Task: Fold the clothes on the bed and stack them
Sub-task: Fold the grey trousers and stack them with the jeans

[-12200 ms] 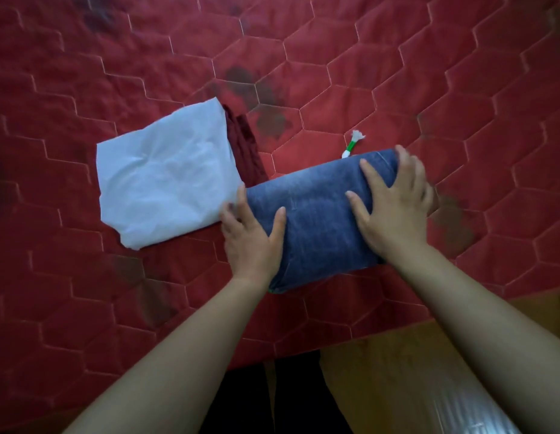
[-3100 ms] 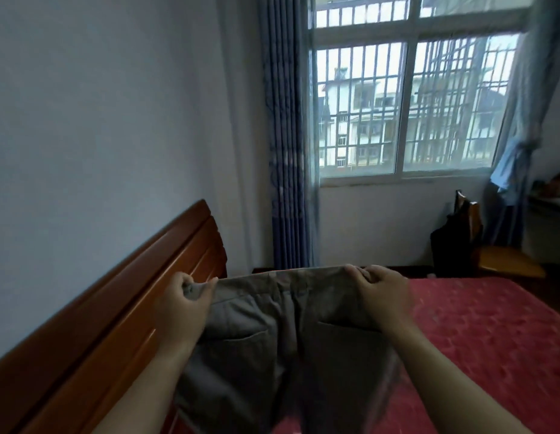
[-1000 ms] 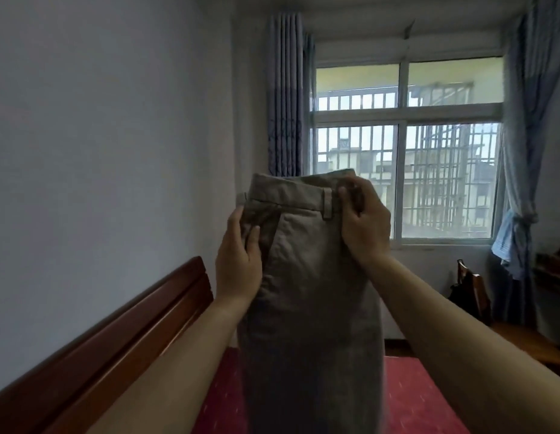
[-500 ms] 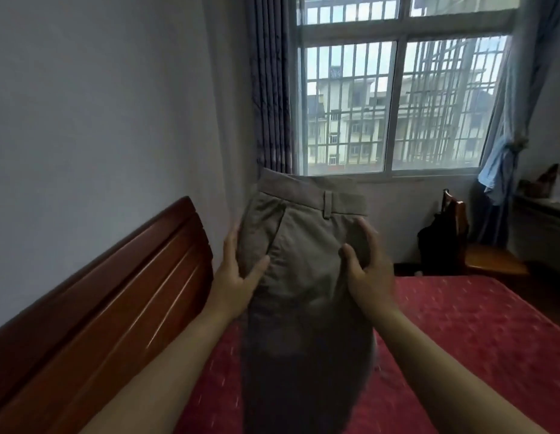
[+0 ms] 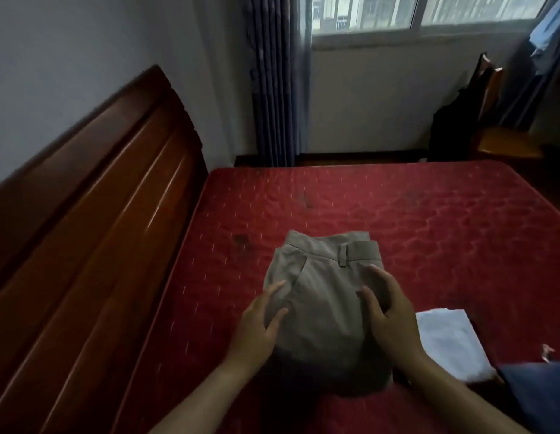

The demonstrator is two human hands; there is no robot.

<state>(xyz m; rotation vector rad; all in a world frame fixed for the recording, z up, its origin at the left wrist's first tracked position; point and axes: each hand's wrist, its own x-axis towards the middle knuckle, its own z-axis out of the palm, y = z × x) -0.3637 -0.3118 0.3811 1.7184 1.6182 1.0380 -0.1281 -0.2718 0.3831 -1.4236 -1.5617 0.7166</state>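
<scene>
Your left hand [image 5: 258,324] lies flat, fingers spread, on the tan pants [image 5: 323,292]; your right hand [image 5: 391,315] curls round them.

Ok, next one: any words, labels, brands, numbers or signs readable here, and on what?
None can be read. The folded khaki cotton trousers show a bare belt loop and no tag; the folded white cloth, the blue denim garment and the red quilted mattress carry no visible print.
</scene>
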